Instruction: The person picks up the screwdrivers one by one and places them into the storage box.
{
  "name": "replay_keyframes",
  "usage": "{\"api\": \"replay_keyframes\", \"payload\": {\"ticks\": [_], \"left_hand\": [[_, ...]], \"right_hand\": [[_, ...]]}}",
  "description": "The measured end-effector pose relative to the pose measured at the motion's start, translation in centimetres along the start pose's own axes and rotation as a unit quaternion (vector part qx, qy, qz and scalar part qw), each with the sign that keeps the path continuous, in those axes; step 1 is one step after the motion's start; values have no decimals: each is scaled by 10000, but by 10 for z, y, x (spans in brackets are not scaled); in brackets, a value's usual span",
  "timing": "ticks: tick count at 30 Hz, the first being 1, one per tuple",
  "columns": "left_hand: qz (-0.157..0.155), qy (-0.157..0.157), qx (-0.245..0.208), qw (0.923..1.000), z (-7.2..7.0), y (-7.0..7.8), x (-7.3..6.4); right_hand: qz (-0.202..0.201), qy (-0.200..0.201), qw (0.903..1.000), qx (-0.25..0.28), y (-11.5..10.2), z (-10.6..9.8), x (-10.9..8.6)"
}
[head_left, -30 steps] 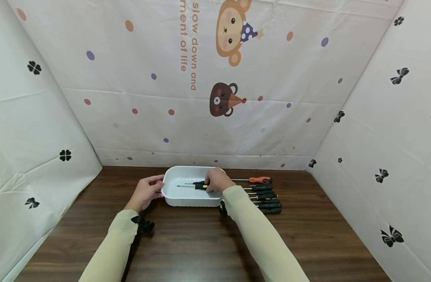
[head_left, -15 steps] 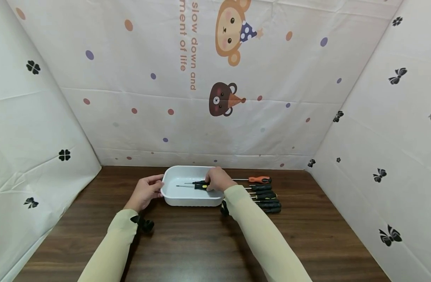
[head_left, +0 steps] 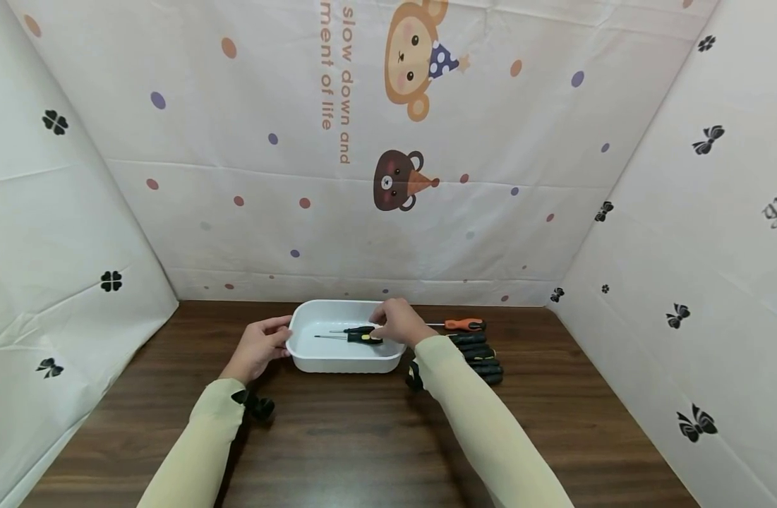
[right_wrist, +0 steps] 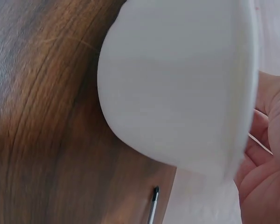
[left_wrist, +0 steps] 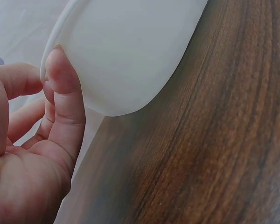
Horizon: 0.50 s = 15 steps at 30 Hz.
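A white plastic tray (head_left: 345, 364) stands on the brown table. At its left end, my left hand (head_left: 257, 347) pinches the rim; the left wrist view shows one fingertip (left_wrist: 60, 70) against the outer wall. Inside the tray lie two screwdrivers side by side with shafts pointing left: a black-and-yellow one (head_left: 364, 339) in front and a dark-handled one (head_left: 360, 329) behind. Over the tray's right end is my right hand (head_left: 402, 323), fingers loosely bent beside the handle ends. In the right wrist view, the tray's wall (right_wrist: 177, 84) hides its fingertips.
Right of the tray, several dark-handled screwdrivers (head_left: 485, 355) lie in a row, partly behind the right sleeve. An orange-handled screwdriver (head_left: 466, 324) lies at their back. A printed white cloth (head_left: 337, 233) rises behind the table and at both sides.
My right hand has drawn slightly right, letting go of the black-and-yellow screwdriver, whose handle now shows more fully. My left hand stays at the tray's rim. The head view has shifted a little.
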<state>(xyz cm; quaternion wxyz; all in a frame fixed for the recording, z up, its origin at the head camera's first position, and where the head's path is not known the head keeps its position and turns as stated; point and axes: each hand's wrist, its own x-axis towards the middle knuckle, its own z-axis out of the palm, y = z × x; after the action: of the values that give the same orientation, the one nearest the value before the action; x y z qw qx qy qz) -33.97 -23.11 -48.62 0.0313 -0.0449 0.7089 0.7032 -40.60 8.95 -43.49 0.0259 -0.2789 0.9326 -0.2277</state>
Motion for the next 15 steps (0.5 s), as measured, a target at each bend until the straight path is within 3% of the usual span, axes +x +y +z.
{"api": "replay_keyframes", "payload": {"ticks": [15], "left_hand": [[-35,41,136,9999,2,2,-3]], "right_hand": [[155,116,9980,598,8,-21,-21]]}}
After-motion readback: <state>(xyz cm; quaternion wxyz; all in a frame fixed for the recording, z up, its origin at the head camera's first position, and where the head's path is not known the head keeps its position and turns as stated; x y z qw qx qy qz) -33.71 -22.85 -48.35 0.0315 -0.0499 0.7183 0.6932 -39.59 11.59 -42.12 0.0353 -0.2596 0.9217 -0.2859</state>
